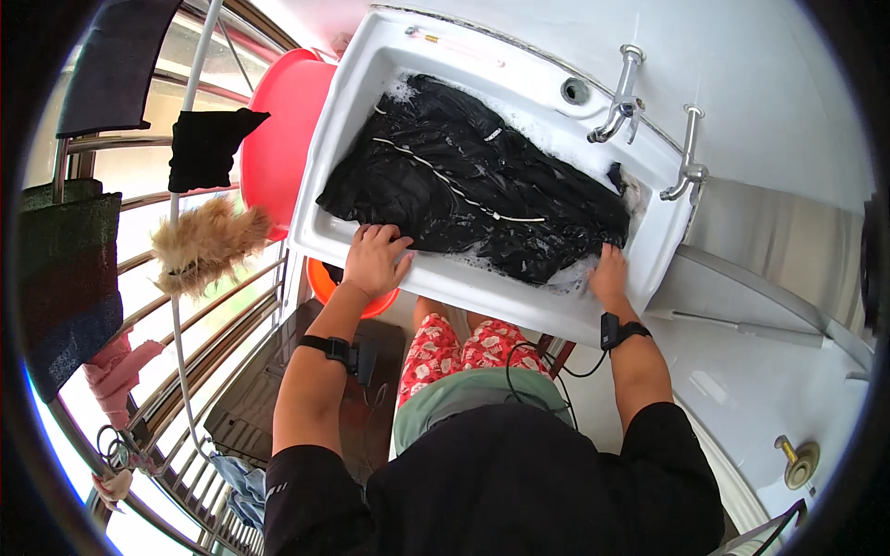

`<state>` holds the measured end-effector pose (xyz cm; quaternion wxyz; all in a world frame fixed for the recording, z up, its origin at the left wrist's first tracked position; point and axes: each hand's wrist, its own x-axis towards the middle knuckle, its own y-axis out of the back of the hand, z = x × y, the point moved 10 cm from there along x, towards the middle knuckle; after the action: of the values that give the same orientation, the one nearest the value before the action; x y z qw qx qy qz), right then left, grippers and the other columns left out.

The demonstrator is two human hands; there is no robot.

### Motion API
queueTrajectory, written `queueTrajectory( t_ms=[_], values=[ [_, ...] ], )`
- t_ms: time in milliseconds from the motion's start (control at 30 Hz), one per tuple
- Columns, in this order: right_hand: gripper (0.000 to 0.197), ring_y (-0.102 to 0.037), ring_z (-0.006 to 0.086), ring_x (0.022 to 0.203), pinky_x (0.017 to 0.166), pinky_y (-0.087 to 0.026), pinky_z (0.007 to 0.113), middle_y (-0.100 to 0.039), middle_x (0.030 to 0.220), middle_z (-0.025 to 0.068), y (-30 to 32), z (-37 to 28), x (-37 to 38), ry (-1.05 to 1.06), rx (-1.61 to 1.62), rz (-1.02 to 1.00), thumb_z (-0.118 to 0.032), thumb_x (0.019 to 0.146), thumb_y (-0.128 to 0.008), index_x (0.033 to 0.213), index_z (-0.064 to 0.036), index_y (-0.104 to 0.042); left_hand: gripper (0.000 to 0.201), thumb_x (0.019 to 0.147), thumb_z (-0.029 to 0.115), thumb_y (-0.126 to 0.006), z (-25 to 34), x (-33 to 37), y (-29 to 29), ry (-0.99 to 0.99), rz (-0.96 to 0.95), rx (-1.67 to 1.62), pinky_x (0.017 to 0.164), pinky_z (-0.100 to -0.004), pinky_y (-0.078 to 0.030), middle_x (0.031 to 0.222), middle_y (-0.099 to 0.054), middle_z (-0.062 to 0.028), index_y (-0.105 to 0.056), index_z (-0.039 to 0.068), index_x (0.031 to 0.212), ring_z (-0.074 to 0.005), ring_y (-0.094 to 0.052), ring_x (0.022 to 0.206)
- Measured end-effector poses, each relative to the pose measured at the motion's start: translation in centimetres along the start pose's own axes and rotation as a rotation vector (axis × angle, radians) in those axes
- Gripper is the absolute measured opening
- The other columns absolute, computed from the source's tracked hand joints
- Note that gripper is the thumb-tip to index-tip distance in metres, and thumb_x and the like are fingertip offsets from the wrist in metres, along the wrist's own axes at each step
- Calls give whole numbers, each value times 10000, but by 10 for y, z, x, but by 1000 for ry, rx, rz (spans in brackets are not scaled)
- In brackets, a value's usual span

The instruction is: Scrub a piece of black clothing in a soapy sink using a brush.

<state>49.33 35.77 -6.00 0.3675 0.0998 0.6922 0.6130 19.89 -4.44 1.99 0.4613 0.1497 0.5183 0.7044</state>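
A soaked black garment [501, 190] with a long thin white strip lies spread in the white sink [445, 278], with suds round its edges. At the sink's near left, my left hand [374, 262] has its fingers curled on the garment's near edge, the thumb lying toward the rim. Toward the near right corner my right hand [608, 275] is closed at the garment's edge, its fingertips partly hidden by cloth and foam. Both wrists wear black straps with small devices.
Two metal taps [623, 97] stand over the sink's far right side. A thin brush-like stick [454, 44] lies on the back ledge. To the left are a pink-red basin [287, 130], a pole [190, 83] with hanging cloths, and window bars. An orange bucket [371, 306] sits below.
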Motion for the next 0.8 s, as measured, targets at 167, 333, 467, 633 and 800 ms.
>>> queueTrajectory(
  t_ms=[167,333,467,633,800],
  values=[
    [779,-593,416,1186,1020,-506,470,-578,1271,244,20,-6,3,-29,-7,-125,-246,699,-823,1345,42,-496,336,858,325,-672,0,-2,11,-2,183,6,1112,-479,-406,1194,-640,-90,-743,104,1101,-297,-575,1192],
    [699,-649,394,1128,979,-546,440,-620,1224,245,83,-38,-22,-44,-234,-443,-408,666,-792,1153,78,-670,332,815,310,-677,-3,-8,12,-15,187,-21,1100,-473,-423,1218,-651,-92,-740,89,1055,-300,-579,1196],
    [667,-655,404,1115,969,-543,462,-618,1210,257,154,-127,-3,75,-55,-427,-439,690,-778,1130,53,-683,308,803,288,-676,-8,-10,4,-20,153,-16,1093,-470,-433,1204,-672,-78,-744,93,1033,-292,-595,1178],
    [693,-610,454,1149,979,-522,493,-581,1222,269,131,-206,109,156,415,-8,-410,793,-742,1285,40,-553,329,798,279,-673,-6,-9,8,-15,212,-43,1089,-478,-442,1212,-681,-71,-738,100,1066,-282,-611,1173],
    [771,-578,472,1174,984,-523,517,-545,1275,295,67,-197,168,66,282,260,-401,810,-738,1325,117,-491,372,792,271,-670,-5,-2,8,-13,239,-87,1113,-488,-439,1226,-684,-72,-726,97,1117,-282,-610,1206]
  ],
)
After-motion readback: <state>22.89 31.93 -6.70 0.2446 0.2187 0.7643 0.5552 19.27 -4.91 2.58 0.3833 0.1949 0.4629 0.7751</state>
